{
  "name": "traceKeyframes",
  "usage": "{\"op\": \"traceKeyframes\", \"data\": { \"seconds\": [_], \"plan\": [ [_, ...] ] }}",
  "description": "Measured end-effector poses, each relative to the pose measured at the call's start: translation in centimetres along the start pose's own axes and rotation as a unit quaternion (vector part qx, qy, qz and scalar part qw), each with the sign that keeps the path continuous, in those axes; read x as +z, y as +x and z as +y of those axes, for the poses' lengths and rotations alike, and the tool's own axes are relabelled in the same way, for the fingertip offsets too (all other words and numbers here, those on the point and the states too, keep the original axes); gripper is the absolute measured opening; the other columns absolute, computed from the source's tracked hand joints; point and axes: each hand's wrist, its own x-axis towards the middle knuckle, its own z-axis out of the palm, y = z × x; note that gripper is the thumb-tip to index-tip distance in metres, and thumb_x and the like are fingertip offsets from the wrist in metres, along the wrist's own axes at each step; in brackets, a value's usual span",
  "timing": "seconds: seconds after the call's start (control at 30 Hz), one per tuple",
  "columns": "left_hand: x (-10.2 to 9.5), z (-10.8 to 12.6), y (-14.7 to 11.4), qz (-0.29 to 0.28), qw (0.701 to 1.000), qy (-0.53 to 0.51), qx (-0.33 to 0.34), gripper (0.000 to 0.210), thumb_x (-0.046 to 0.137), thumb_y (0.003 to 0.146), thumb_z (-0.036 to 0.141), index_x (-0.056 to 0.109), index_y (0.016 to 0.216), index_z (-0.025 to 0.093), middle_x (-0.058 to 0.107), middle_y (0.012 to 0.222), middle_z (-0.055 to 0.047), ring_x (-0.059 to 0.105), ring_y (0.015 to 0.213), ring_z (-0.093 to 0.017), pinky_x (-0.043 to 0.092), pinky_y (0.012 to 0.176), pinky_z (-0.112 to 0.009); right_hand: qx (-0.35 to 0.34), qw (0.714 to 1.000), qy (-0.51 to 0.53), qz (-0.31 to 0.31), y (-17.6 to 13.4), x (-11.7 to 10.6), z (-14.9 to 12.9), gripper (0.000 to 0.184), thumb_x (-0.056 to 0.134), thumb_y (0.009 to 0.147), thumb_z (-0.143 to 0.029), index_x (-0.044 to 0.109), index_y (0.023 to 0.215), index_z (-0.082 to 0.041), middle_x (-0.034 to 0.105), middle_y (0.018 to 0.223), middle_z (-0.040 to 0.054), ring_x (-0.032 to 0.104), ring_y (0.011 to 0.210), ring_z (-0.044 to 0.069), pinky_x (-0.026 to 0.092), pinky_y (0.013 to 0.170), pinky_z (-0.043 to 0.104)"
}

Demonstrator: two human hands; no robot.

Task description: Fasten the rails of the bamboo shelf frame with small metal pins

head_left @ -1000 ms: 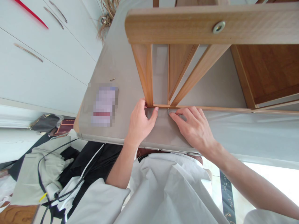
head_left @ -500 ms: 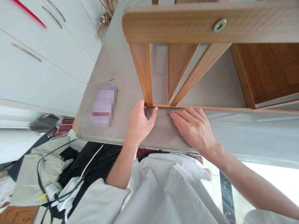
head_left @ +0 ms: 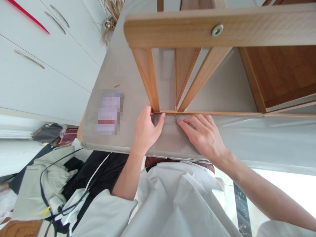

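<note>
My left hand (head_left: 146,130) is at the near left corner of a wooden frame (head_left: 170,30), its thumb against the front of the thin bottom rail (head_left: 222,114) and its fingers curled behind the rail's end, so that the wood is pinched between them. My right hand (head_left: 204,132) is just to the right, palm down, thumb and forefinger pressed together on a small metal piece (head_left: 175,118) that sticks out from the near side of that rail, below the foot of the middle slats; the piece is too small for me to tell its exact shape. The frame stands on the bench (head_left: 123,136), in front of me and over to the right, its thick upper bar crossing above my hands, with a round metal fitting (head_left: 217,30) set in its face. A left slat (head_left: 148,79) and a slanting slat (head_left: 204,79) run from that bar down to the rail, and a brown wooden panel (head_left: 288,75) lies farther right. On the bench to my left is a pack (head_left: 107,113), blurred out, with a loose screw (head_left: 117,86) just beyond it. Dried stems (head_left: 112,18) are near the bench's far left edge, beside white cabinets (head_left: 61,75). Below, to my left, are a dark bag (head_left: 46,131), pale cloth (head_left: 37,187), black cloth (head_left: 91,168) and some cables (head_left: 42,184).
</note>
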Motion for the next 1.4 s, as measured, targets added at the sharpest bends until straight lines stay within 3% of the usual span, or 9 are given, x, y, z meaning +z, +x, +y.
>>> {"op": "traceKeyframes", "data": {
  "seconds": [1.4],
  "plan": [
    [-0.03,-0.03,0.06,-0.004,1.000,-0.004,-0.002,0.023,0.066,0.095,0.028,0.056,0.116,0.024,0.073,0.115,-0.005,0.071,0.107,-0.023,0.057,0.101,-0.043,-0.002,1.000,-0.018,0.010,0.52,0.44,0.32,0.026,0.054,0.095,0.000,0.070,0.106,-0.016,0.073,0.098,0.0073,0.057,0.091,0.020,0.041,0.080,0.034]
  ]
}}
